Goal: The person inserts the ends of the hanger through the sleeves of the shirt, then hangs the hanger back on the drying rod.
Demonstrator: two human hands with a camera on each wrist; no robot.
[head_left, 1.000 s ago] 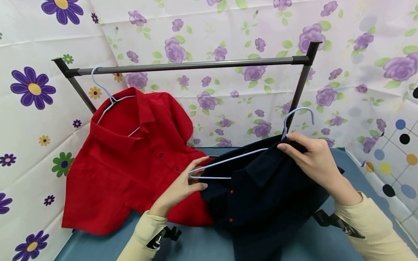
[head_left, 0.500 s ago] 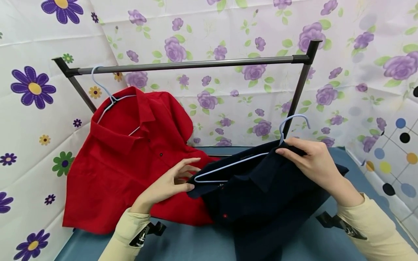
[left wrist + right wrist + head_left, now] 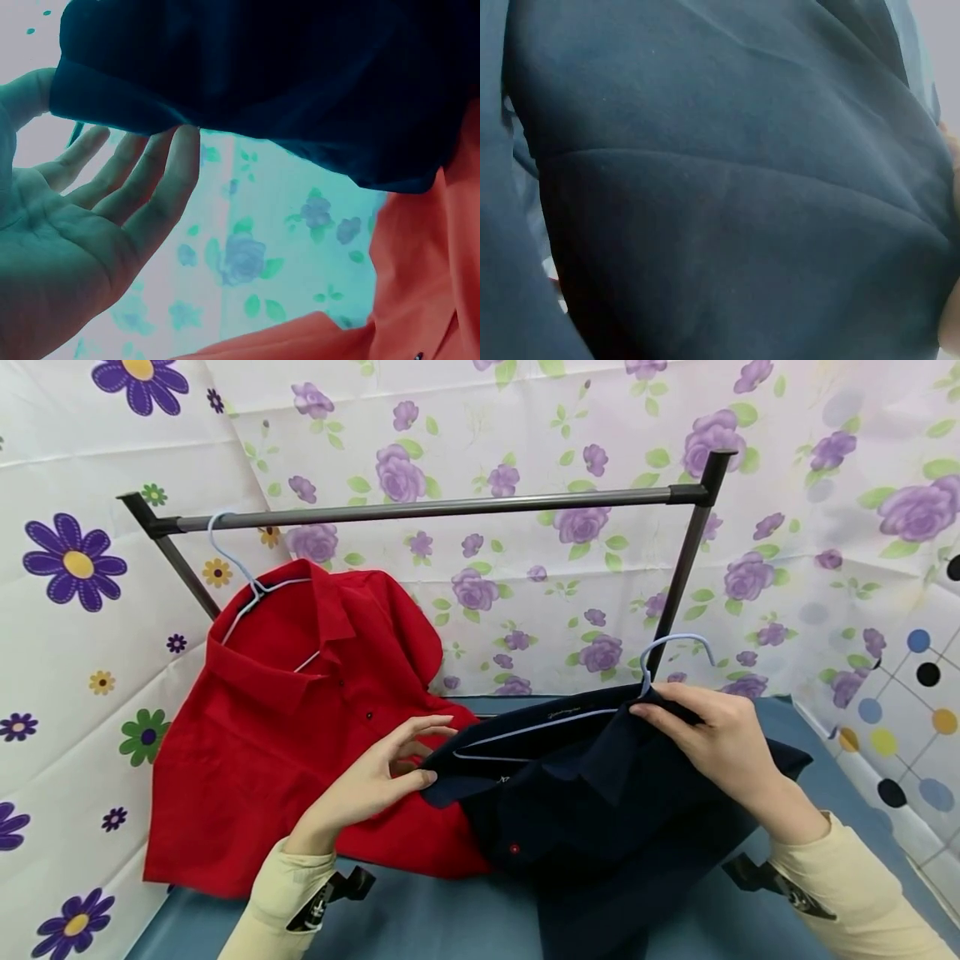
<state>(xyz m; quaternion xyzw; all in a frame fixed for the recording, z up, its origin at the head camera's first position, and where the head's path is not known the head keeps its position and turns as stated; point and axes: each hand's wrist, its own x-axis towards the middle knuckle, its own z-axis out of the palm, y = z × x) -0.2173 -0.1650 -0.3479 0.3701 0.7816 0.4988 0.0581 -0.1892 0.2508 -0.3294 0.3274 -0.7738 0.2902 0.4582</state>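
Note:
A navy shirt [image 3: 592, 843] with red buttons hangs tilted between my two hands, a light blue hanger [image 3: 673, 637] inside its neck opening. My left hand [image 3: 367, 781] pinches the shirt's left edge, thumb in front and fingers behind; the left wrist view shows these fingers against the dark cloth [image 3: 255, 67]. With thumb and forefinger, my right hand [image 3: 723, 739] grips the collar close to the base of the hanger's hook. The hook sticks up free of the cloth. Navy fabric [image 3: 742, 225] fills most of the right wrist view, hiding nearly all of that hand.
A dark metal clothes rack [image 3: 450, 511] stands behind. On its left end hangs a red shirt [image 3: 247, 760], on a similar hanger, its lower part reaching behind the navy one. Blue cloth [image 3: 435, 914] covers the surface below; flowered sheets [image 3: 510, 435] surround it.
My left hand has moved left from the hanger's end to the shirt's edge, drawing the cloth out over that end. The hanger hook has sunk slightly; my right hand keeps its grip.

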